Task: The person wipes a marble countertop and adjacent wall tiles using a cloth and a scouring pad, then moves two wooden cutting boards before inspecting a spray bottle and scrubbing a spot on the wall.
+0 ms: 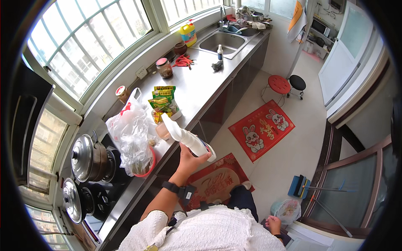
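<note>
My left hand [190, 160] grips a white plastic bottle [188, 139] with a printed label. The bottle is tilted, its narrow top towards the counter and its base towards the floor. Just beyond its top, several green and yellow seasoning packets [163, 98] stand in a small holder on the steel counter [201, 84]. Left of them is a white plastic carrier bag [130, 131], partly over a red-rimmed basin [152, 161]. My right hand [273, 224] hangs low at my side with curled fingers, near a bagged bin [285, 210]; nothing shows in it.
Lidded pots [88, 157] stand on the hob at left. Along the counter are a jar [164, 68], red chillies [183, 61], a yellow detergent jug [188, 34], a small bottle [220, 52] and a sink [223, 43]. Mats [260, 128], a red stool [279, 84] and a dustpan [298, 186] occupy the floor.
</note>
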Tool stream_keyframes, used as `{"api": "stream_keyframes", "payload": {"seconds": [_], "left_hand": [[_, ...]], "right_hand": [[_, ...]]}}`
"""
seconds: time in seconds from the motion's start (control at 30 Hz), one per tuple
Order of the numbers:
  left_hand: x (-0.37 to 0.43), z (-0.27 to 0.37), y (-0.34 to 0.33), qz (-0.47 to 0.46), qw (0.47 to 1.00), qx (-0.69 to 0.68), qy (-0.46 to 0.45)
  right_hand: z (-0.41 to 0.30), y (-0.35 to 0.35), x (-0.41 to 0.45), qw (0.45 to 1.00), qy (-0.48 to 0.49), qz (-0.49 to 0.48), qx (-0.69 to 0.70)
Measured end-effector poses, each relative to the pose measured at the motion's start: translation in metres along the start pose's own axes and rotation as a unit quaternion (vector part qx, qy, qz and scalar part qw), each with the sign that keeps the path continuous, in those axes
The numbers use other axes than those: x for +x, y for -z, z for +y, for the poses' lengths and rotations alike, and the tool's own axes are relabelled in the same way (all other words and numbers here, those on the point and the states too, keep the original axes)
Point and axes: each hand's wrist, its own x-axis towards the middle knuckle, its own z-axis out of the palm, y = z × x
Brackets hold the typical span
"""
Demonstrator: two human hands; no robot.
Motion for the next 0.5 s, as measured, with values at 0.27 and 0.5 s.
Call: {"api": "stream_keyframes", "payload": {"seconds": [0.27, 0.5], "left_hand": [[0.169, 0.004, -0.105, -0.012, 0.999, -0.015, 0.043], [0.298, 0.006, -0.124, 0.121, 0.992, -0.033, 0.016]], "right_hand": [[0.014, 0.079, 0.177, 0.977, -0.164, 0.076, 0.114], [-0.292, 0.008, 0.302, 0.997, -0.067, 0.018, 0.047]]}}
